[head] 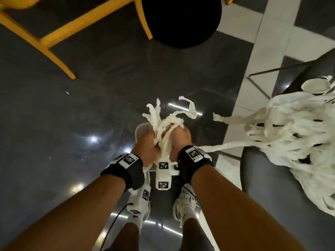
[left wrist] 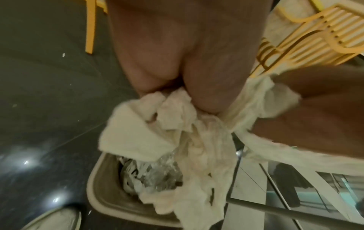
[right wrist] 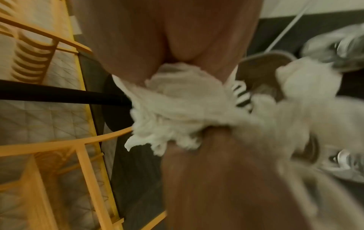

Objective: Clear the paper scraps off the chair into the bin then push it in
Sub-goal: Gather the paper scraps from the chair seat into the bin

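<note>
Both hands, left hand (head: pixel 145 151) and right hand (head: pixel 181 140), clutch one bundle of paper scraps (head: pixel 166 127) directly above the bin (left wrist: pixel 102 183); strips trail rightward to the chair (head: pixel 257 171).

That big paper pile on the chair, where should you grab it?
Best guess: come from above and scoop under the heap's thick middle on the grey chair. Its thin strips trail off the edge, so pulling those would likely tear them or spill the rest.
</note>
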Motion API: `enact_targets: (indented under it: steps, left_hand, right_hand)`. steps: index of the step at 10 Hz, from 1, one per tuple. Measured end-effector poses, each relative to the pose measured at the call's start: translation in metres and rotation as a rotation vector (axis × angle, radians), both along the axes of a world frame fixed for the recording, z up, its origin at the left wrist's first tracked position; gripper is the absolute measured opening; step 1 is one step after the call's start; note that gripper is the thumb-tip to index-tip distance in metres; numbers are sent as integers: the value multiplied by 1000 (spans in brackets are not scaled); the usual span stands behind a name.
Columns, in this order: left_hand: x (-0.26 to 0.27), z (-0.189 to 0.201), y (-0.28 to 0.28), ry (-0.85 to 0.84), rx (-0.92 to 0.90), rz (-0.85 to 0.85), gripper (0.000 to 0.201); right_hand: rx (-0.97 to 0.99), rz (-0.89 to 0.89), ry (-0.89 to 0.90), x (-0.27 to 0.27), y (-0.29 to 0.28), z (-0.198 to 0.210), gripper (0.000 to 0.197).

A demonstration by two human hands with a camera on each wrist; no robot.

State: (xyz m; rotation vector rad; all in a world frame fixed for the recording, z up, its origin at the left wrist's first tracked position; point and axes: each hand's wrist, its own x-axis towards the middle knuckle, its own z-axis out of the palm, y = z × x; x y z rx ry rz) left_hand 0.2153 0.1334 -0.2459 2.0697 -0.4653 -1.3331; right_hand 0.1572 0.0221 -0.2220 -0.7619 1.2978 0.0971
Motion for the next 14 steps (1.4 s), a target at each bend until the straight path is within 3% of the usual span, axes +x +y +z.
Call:
enact_targets:
  steps: [1, 2, 3, 4, 5, 6, 7, 8, 9, 10, 11, 12, 13, 14]
  left_hand:
    - [-6, -53, 13, -25, 224, 17, 41]
    - [-6, -63, 16, -109, 161, -90, 47]
    - [-2, -67, 21, -26, 25, -101, 34]
    - [4, -58, 26, -29, 17, -77, 37]
    - [9, -61, 30, -241, 107, -126, 32]
    - [16, -74, 36, -453, 146, -140, 30]
    - [21, -84, 39, -611, 238, -51, 35]
    - [26, -85, 39, -591, 213, 51, 65]
    - [34, -93, 40, -379, 147, -24, 67]
    - [41, -93, 37, -199, -9, 126, 43]
    - [44, -96, 41, -215, 86, 70, 26]
    - [46, -101, 47, -257, 160, -24, 12]
    - [51, -101, 46, -214, 161, 69, 21]
    - [53, -100, 47, -192, 157, 106, 27]
  right_hand:
    - [-103, 169, 75, 14, 11, -51, 35]
    - [-287, 414, 177, -4, 20, -125, 51]
    - [-463, 694, 137, -6, 22, -75, 40]
    - [-507, 915, 188, -25, 20, -72, 67]
    - [-588, 1048, 380, -41, 20, -82, 69]
    - [-603, 1023, 375, -39, 20, -86, 50]
    - [-362, 833, 239, -26, 19, -90, 34]
    - [-203, 566, 63, -5, 22, -85, 32]
    - [49, 232, -146, 22, 32, -73, 23]
    - [321, -108, -291, 39, 28, -59, 27]
    - [514, -306, -416, 46, 22, -45, 27]
    - [533, -284, -424, 42, 26, -44, 31]
    - [117, 136, -269, 30, 23, -61, 32]
    - [-656, 803, -32, 4, 6, -75, 32]
